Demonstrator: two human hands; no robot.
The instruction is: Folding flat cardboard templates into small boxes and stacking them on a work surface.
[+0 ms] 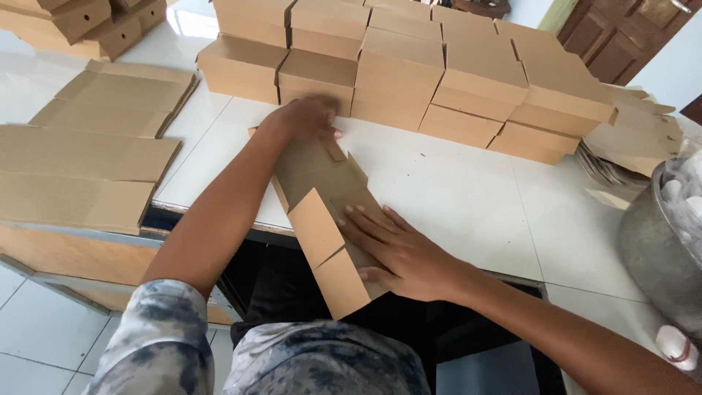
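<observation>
Both hands, left hand (pixel 307 117) and right hand (pixel 398 249), press flat, grips apart, on a brown cardboard blank (pixel 322 219) on the white counter (pixel 453 197); folded brown boxes (pixel 439 66) are stacked behind.

- Bright daylight comes from the far left; the white table (pixel 453 197) has glare at its far left corner.
- My left hand (pixel 306 118) looks motion-blurred.
- Soft shadows lie under the stacked boxes (pixel 409 66).

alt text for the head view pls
Two bare hands press a flat brown cardboard box blank on a white tiled table: left hand at its far end, right hand near. Folded boxes are stacked behind.
</observation>
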